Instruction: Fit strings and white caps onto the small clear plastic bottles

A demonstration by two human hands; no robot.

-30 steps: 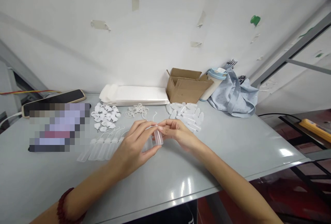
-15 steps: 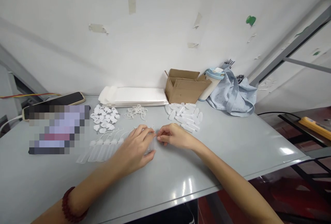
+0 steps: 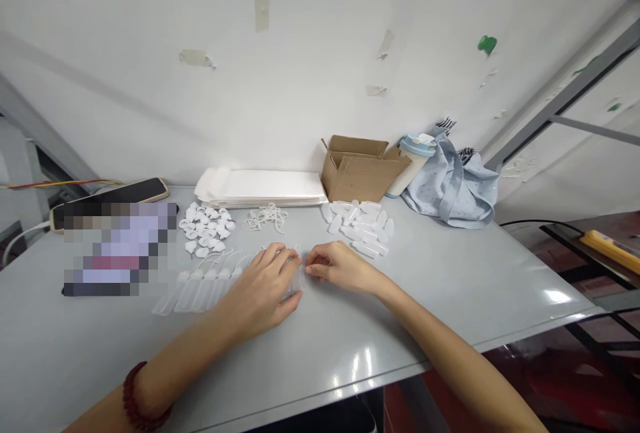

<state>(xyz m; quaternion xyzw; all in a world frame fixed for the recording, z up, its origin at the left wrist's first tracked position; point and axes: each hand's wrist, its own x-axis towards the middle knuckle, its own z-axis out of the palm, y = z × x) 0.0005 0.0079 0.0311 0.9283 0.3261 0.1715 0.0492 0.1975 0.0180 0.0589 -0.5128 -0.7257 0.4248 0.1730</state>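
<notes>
My left hand [image 3: 270, 289] rests over the right part of a row of clear plastic tubes [image 3: 200, 294], fingers bent forward and thumb apart. White caps with thin pale cords top the tubes at the row's left; one clear tube [image 3: 298, 281] shows beyond my fingers. Just right of it, my right hand [image 3: 340, 267] is closed, thumb and fingertips together; whether anything is between them is hidden. Behind lie a heap of white caps [image 3: 206, 227], a tangle of pale cords [image 3: 266, 218] and a pile of loose clear tubes [image 3: 363, 226].
Along the wall stand a stack of white flat boxes [image 3: 270, 186], an open cardboard box [image 3: 363, 176], a lidded cup [image 3: 407, 166] and a blue cloth bag [image 3: 453, 186]. A phone [image 3: 120, 198] and a blurred-out item [image 3: 120, 246] lie left. The grey table [image 3: 450, 286] ends at the front.
The camera view has shifted slightly, moving the scene a little right and down. Both hands keep nearly the same place at the row of tubes.
</notes>
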